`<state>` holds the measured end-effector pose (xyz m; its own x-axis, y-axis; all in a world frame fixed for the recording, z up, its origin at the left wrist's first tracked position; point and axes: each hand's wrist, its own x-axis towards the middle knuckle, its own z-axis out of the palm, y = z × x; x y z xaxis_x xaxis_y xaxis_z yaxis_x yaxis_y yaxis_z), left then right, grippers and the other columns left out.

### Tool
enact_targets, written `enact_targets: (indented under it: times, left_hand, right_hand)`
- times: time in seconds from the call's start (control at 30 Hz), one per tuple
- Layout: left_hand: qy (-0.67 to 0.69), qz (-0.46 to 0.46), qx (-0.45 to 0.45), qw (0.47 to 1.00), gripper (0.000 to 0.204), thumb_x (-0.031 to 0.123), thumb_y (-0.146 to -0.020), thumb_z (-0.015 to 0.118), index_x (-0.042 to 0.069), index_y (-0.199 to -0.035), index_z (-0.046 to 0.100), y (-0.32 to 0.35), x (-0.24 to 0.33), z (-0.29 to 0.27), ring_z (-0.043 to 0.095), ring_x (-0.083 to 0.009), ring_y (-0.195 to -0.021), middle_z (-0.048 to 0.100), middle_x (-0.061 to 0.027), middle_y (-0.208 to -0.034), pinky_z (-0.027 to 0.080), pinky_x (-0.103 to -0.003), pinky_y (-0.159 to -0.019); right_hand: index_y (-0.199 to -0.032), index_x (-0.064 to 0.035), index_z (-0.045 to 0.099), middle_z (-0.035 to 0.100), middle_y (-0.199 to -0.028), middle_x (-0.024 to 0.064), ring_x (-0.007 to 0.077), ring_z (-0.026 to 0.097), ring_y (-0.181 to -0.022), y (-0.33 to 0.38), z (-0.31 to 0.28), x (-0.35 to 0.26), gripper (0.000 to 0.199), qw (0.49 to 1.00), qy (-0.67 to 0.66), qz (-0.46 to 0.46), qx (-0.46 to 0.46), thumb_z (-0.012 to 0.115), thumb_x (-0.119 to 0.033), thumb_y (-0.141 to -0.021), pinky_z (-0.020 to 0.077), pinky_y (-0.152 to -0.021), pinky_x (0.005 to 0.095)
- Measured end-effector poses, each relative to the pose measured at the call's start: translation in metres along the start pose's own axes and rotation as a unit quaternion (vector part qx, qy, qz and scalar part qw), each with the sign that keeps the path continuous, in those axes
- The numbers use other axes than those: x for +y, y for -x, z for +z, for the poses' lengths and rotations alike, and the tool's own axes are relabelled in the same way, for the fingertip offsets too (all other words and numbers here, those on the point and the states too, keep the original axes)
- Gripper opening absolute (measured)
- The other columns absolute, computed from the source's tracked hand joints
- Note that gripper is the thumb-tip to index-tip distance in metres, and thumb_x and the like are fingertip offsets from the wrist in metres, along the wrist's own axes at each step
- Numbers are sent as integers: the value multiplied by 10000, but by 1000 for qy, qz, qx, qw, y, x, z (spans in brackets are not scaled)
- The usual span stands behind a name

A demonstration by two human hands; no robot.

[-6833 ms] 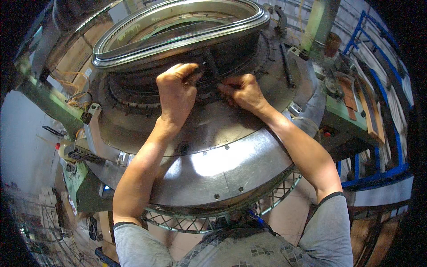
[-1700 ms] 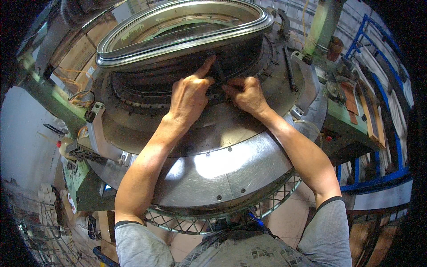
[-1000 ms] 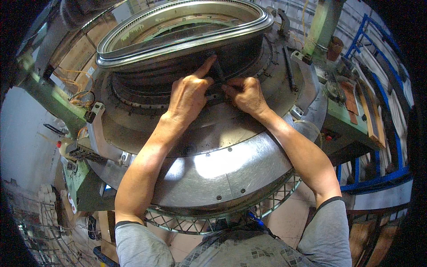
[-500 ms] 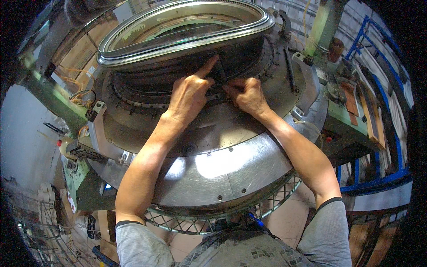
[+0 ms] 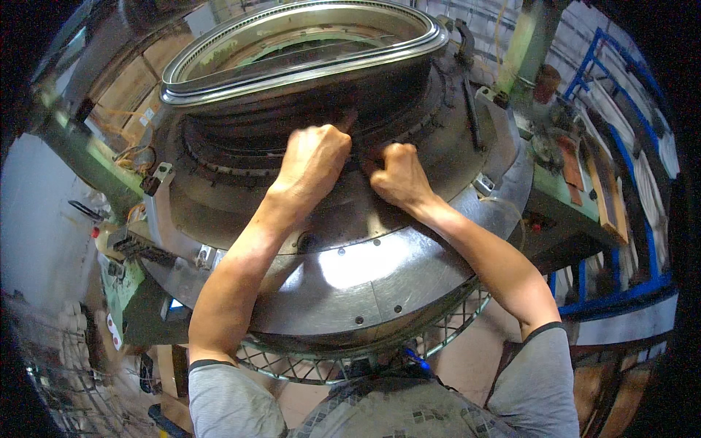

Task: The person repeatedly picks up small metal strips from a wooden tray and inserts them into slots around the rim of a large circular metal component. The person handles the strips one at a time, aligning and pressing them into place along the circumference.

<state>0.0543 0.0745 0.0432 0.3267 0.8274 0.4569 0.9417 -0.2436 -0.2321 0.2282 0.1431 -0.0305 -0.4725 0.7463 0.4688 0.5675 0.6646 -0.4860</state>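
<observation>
Item: large round metal casing, lying directly in front of you, its grey flange curving toward your chest. Your left hand is curling into a fist against the dark ribbed band under the raised silver ring. Your right hand is pressing just beside it, fingers bent onto the same band; what they are pinching, you cannot tell. Both hands are sitting near the casing's middle, almost touching each other. A lattice ring is showing below the flange. Blue framing is standing well apart on your right.

A factory workshop — huge round metal machine, green frames, blue racks.
</observation>
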Motion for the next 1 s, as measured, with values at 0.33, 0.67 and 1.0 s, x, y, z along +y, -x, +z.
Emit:
enact_targets:
  times: [0.33,0.67,1.0]
  left_hand:
    - [2,-42,45,998,84,-19,-759,625,10,-747,703,-4,-11,-5,714,-379,-718,684,-212,-754,588,-456,-627]
    - [-5,-54,49,997,824,9,-807,594,220,-1564,345,-3,-23,5,728,-337,-730,719,-185,-812,609,-442,-640]
    - [-12,-18,39,999,321,-17,-771,617,75,-1075,569,2,-31,10,718,-342,-701,700,-193,-757,604,-427,-625]
  right_hand:
    - [-792,9,729,684,-758,237,344,712,-664,-41,28,0,190,988,-46,-45,139,711,-177,-826,523,-609,416]
    - [-814,-61,754,714,-756,173,372,705,-697,-61,20,-6,313,971,-115,22,211,784,-372,-822,552,-639,413]
    - [-775,-68,763,698,-734,201,387,699,-676,-71,-5,-4,553,982,134,-16,129,757,-621,-759,553,-602,488]
